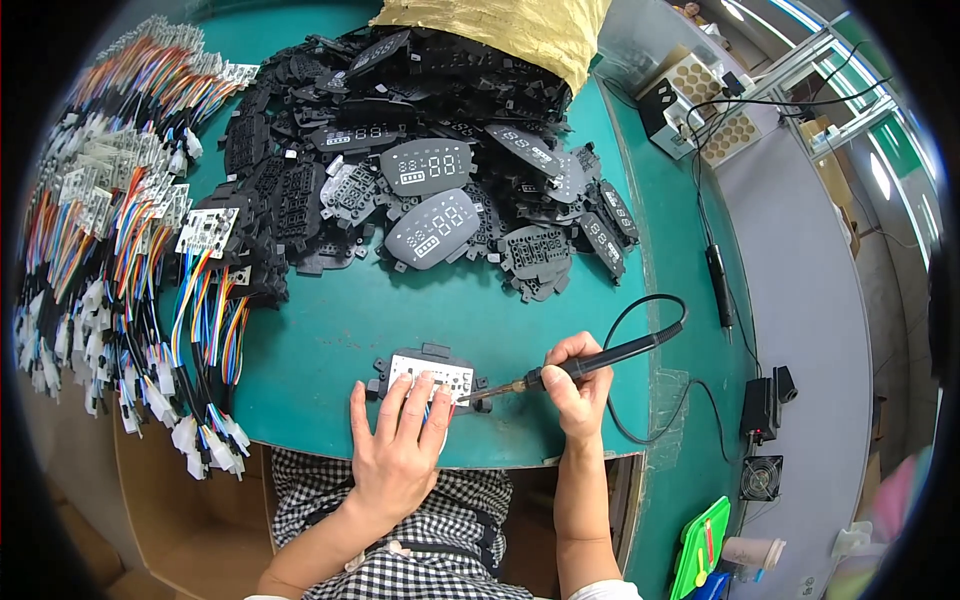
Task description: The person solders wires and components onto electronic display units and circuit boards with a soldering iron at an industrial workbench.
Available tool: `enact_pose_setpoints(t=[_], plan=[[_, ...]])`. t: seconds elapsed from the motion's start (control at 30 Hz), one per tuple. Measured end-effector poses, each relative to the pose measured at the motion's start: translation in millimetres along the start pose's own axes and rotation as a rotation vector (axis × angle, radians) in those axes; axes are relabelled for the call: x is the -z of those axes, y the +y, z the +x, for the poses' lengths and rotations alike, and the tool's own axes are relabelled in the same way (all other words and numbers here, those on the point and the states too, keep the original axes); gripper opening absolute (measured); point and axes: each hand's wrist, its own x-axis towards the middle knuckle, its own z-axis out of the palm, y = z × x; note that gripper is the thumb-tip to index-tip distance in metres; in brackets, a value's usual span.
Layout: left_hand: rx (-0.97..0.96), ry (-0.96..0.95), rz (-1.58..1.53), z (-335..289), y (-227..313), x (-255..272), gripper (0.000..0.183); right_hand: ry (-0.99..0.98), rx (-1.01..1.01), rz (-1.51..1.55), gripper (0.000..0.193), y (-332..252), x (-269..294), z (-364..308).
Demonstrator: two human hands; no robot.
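A white circuit board (407, 366) sits in a black plastic display housing (436, 351) near the table's front edge. My left hand (399, 430) lies over the board with its fingers stretched out, the fingertips pressing on its face and covering part of it. Coloured wires show beside those fingers. In my right hand (577, 390) is a black soldering iron (625, 350), gripped like a pen. Its metal tip points left and meets the board's right edge, or comes very close to it. The iron's cable loops away to the right.
Black display housings (428, 166) are heaped at the back below a yellow sack (500, 35). Circuit boards with wire bundles (130, 200) are piled along the left edge. At right are another black pen-shaped tool (719, 287), a small fan (762, 478) and a green tray (700, 545).
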Motion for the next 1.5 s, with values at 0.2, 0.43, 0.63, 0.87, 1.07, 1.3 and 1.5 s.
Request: enact_pose_setpoints(t=[0.2,0.43,0.63,0.87,1.07,1.3,1.5], plan=[[-0.003,-0.005,0.001,0.4,0.2,1.0,0.052,-0.005,0.001,-0.001,0.019,-0.5,-0.4,0.0],[-0.007,-0.02,0.01,0.5,-0.2,1.8,0.051,-0.016,0.0,-0.004,0.019,-3.6,-1.3,-0.1],[0.006,-0.027,0.029,1.9,1.2,3.8,0.037,-0.013,-0.003,-0.008,0.018,-3.9,-1.2,0.4],[0.006,-0.037,0.047,1.4,1.0,5.2,0.037,-0.03,-0.039,-0.047,0.023,-3.4,1.5,-1.5],[0.004,-0.009,0.027,0.3,1.1,2.8,0.036,0.089,0.056,0.197,0.022,-0.2,0.5,4.2],[0.002,-0.024,0.043,0.5,-0.4,3.1,0.035,0.041,-0.047,0.035,0.021,-2.8,-13.5,12.4],[-0.003,-0.019,0.046,0.8,-0.8,2.8,0.035,0.034,-0.064,-0.001,0.022,-3.1,-13.0,13.3]])
